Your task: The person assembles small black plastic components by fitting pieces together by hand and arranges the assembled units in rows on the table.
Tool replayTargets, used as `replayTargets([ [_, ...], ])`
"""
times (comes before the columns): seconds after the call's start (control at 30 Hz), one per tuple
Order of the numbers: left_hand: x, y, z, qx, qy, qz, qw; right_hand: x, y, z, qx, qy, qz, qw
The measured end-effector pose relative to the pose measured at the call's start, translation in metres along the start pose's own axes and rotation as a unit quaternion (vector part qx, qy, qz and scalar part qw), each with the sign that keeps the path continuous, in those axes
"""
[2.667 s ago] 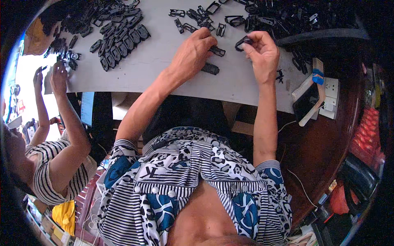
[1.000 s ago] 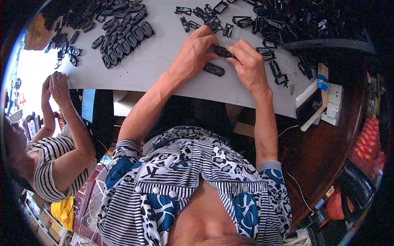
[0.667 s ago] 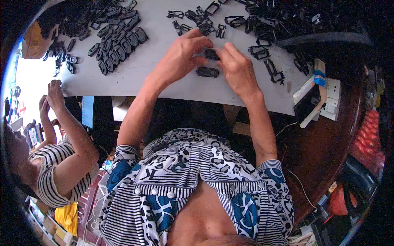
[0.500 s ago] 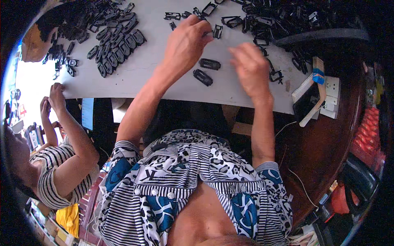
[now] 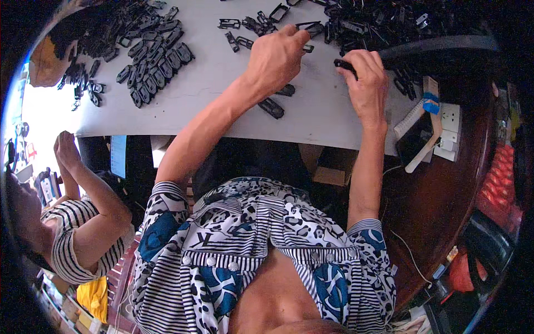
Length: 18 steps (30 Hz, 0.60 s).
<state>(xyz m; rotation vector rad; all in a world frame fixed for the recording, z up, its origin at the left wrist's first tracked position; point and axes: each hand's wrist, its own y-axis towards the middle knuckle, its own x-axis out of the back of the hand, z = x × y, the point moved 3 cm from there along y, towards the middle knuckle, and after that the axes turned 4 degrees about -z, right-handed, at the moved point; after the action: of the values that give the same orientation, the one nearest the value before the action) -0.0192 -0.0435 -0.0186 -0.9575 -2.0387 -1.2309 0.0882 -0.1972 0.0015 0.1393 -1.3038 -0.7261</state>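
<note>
My left hand (image 5: 278, 58) reaches over the white table with its fingers closed. A small black plastic frame (image 5: 307, 49) shows at its fingertips, mostly hidden by the hand. To the right, my right hand (image 5: 366, 80) pinches a black plastic housing (image 5: 346, 67) between thumb and fingers, above the table. Below my left wrist lie two oblong black housings; the nearer one (image 5: 271, 108) is in full view, and the farther one (image 5: 286, 90) is partly covered by the hand. Several loose black frames (image 5: 245, 42) are scattered just beyond my left hand.
Rows of black housings (image 5: 153, 78) lie on the left of the table (image 5: 217, 72). A heap of black parts (image 5: 378, 22) fills the far right. A power strip (image 5: 449, 128) and a dark phone-like slab (image 5: 414, 136) sit at right. Another person's hand (image 5: 67, 150) is at left.
My right hand has moved right and now shows a black housing in its grip. My left hand has shifted right and nearer; the small frame has turned. The other person's hands have lowered.
</note>
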Motion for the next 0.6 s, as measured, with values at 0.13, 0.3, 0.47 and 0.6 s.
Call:
replayTargets([
  [0.13,0.012,0.001,0.002,0.238,-0.266,0.12,0.926,0.0,-0.006,-0.004,-0.084,0.063,-0.036,0.994],
  [0.3,0.005,-0.011,0.023,0.261,-0.365,0.097,0.888,-0.016,-0.019,0.011,-0.304,0.479,0.055,0.822],
  [0.47,-0.002,-0.021,0.026,0.247,-0.434,0.08,0.863,-0.03,-0.026,0.011,-0.338,0.628,0.097,0.694],
  [0.6,0.012,-0.023,0.01,0.05,-0.194,0.069,0.977,-0.031,-0.027,0.011,-0.325,0.627,0.081,0.703],
])
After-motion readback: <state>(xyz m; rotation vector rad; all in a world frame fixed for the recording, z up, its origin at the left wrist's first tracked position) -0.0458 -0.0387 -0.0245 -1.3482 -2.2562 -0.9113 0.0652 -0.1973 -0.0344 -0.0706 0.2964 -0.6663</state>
